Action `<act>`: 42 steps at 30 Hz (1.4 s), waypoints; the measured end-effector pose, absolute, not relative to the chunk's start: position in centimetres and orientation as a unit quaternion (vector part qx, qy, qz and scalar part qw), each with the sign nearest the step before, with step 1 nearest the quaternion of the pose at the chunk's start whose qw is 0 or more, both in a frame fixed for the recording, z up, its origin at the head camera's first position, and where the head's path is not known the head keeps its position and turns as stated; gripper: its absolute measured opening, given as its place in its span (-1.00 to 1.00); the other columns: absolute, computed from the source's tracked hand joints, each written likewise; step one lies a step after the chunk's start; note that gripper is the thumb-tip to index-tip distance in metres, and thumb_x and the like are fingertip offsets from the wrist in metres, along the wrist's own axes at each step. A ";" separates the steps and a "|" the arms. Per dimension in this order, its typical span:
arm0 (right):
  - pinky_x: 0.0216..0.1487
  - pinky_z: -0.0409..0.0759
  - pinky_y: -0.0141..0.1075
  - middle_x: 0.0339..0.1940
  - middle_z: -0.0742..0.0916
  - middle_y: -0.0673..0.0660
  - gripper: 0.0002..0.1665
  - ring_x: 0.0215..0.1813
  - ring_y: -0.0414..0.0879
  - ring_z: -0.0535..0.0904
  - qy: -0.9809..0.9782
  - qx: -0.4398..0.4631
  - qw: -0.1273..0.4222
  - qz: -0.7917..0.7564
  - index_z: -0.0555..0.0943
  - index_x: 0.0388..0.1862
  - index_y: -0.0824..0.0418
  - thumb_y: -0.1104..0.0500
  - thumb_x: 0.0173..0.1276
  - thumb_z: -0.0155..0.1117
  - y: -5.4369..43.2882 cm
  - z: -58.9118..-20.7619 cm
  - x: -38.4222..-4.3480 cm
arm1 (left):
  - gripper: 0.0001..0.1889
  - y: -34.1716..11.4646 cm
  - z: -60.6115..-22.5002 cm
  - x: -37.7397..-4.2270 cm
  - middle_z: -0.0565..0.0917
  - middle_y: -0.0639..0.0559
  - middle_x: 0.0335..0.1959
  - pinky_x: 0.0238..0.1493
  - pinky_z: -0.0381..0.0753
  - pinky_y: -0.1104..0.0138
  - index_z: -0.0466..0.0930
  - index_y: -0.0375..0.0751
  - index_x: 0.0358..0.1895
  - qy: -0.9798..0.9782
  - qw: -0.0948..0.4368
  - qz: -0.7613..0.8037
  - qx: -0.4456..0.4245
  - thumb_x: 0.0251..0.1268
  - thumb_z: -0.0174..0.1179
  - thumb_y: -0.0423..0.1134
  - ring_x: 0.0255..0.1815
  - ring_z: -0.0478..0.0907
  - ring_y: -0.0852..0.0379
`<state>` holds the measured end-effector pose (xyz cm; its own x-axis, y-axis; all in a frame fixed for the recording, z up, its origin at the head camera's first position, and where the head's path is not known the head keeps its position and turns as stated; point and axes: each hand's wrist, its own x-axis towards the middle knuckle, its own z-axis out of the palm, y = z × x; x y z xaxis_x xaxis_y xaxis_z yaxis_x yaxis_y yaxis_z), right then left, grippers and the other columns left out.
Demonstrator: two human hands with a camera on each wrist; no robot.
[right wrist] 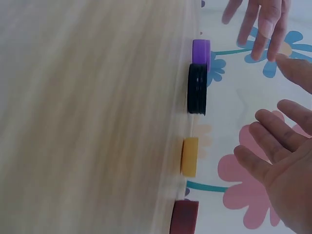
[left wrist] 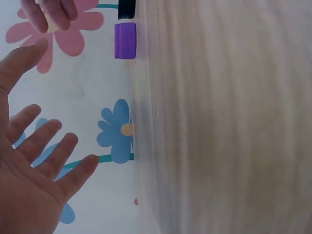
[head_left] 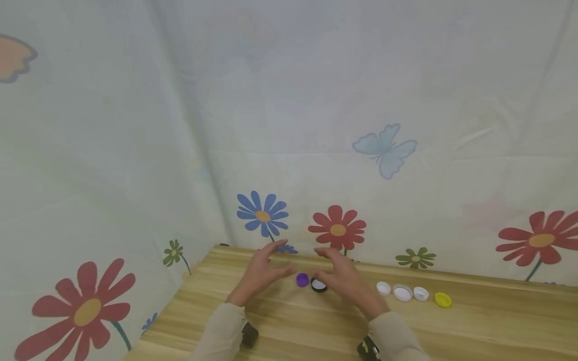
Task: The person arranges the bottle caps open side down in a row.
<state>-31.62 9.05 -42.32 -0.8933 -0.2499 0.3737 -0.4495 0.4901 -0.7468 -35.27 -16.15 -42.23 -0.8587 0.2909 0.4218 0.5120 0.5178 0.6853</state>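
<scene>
Both the left hand [head_left: 265,271] and the right hand [head_left: 342,278] hover above the wooden table [head_left: 307,331], fingers extended and each thumb set apart from them; I read each grip as fully released, holding nothing. The hands face each other across a gap. Nearest to them are a purple cap [head_left: 302,280], lying on the table between the two hands, and a black lid [head_left: 318,285] with a pale inner face, just beside the cap on its right. From the head camera, the right thumb overlaps the lid's edge (the right wrist camera shows that hand apart from the lid, so I log no contact). The right hand and forearm stand between the lid and a row farther right: a white cap [head_left: 383,288], a wider pale lid [head_left: 403,292], a small pale cap [head_left: 421,294] and a yellow cap [head_left: 443,300] at the end. The right wrist view gives me side profiles of an orange cap [right wrist: 190,157] and a dark red cap [right wrist: 184,217]; I cannot tell which items of that row they match. Behind the table hangs a pale backdrop [head_left: 293,100] printed with flowers and a blue butterfly [head_left: 386,150].
</scene>
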 end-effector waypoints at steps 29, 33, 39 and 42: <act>0.30 0.58 0.15 0.23 0.73 0.19 -0.45 0.35 0.23 0.59 -0.858 0.190 0.017 0.477 0.63 0.32 0.28 0.15 0.42 0.51 7.3 -42.9 -33.4 | -0.43 -16.4 -43.7 -35.7 0.69 -0.27 0.22 0.23 0.64 -0.05 0.55 -0.44 0.35 -0.837 -0.008 -0.503 -0.214 0.34 0.48 -0.29 0.22 0.65 -0.28; 0.28 0.60 0.13 0.21 0.73 0.20 -0.46 0.32 0.23 0.60 -0.860 0.198 0.014 0.470 0.63 0.31 0.29 0.16 0.41 0.52 7.3 -43.1 -33.7 | -0.46 -16.3 -44.0 -35.8 0.71 -0.29 0.18 0.22 0.64 -0.02 0.57 -0.45 0.33 -0.834 -0.013 -0.504 -0.224 0.35 0.47 -0.32 0.19 0.67 -0.25; 0.26 0.62 0.09 0.15 0.73 0.24 -0.48 0.27 0.24 0.63 -0.858 0.214 0.011 0.466 0.64 0.25 0.35 0.22 0.38 0.53 7.2 -43.5 -34.1 | -0.51 -16.0 -44.2 -35.8 0.76 -0.25 0.10 0.23 0.63 -0.03 0.63 -0.43 0.28 -0.837 -0.020 -0.495 -0.231 0.34 0.47 -0.33 0.12 0.71 -0.16; 0.25 0.63 0.08 0.09 0.73 0.23 -0.50 0.21 0.22 0.65 -0.860 0.228 0.018 0.455 0.66 0.22 0.38 0.23 0.35 0.54 7.2 -43.6 -34.3 | -0.54 -15.9 -44.2 -35.6 0.77 -0.23 0.07 0.22 0.64 0.00 0.65 -0.42 0.26 -0.843 -0.027 -0.487 -0.227 0.35 0.46 -0.33 0.09 0.73 -0.11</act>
<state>-34.32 7.17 -43.59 -0.8956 -0.3759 0.2381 -0.4082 0.4812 -0.7757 -35.65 -15.91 -44.16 -0.8954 0.4094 0.1751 0.3559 0.4218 0.8339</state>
